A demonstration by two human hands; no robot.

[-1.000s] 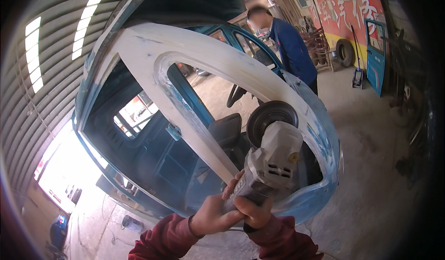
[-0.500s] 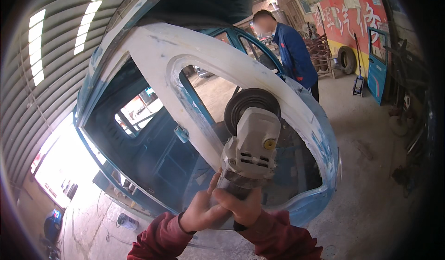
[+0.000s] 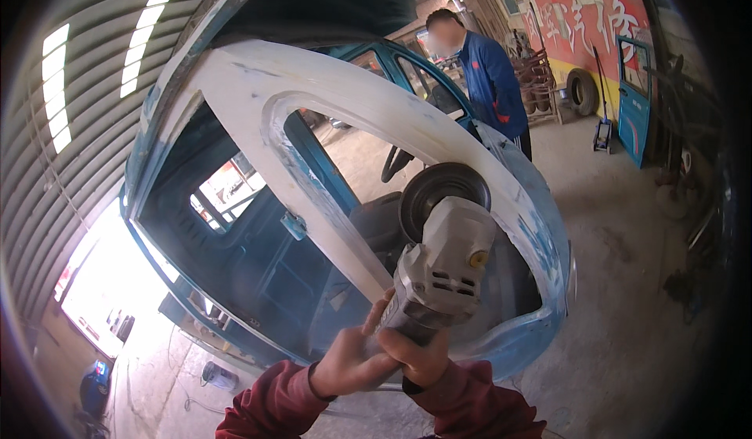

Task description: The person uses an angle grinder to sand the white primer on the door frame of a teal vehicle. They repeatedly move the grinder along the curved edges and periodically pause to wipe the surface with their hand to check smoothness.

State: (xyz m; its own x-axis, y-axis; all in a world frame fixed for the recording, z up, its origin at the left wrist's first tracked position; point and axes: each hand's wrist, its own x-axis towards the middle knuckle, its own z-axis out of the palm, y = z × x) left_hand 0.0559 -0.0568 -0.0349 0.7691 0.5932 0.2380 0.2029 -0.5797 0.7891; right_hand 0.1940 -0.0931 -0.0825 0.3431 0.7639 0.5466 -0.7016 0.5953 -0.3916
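Both my hands hold a grey angle grinder out in front of me. My left hand wraps its body from the left, and my right hand closes round it from the right, thumbs near each other. A round black disc sits at the grinder's far end, overlapping the curved front pillar of a vehicle cab. Whether disc and pillar touch, I cannot tell. The pillar and roof edge are sanded whitish, with blue paint left lower down. Through the door opening, a steering wheel shows.
Beyond the cab stands another person in a blue jacket. At the right are a detached blue door, a floor jack and a tyre. A bucket and a cable lie on the floor at lower left.
The grinder and its disc have shifted right and slightly down along the pillar, both hands moving with it. More of the steering wheel now shows. The other person's body has turned slightly.
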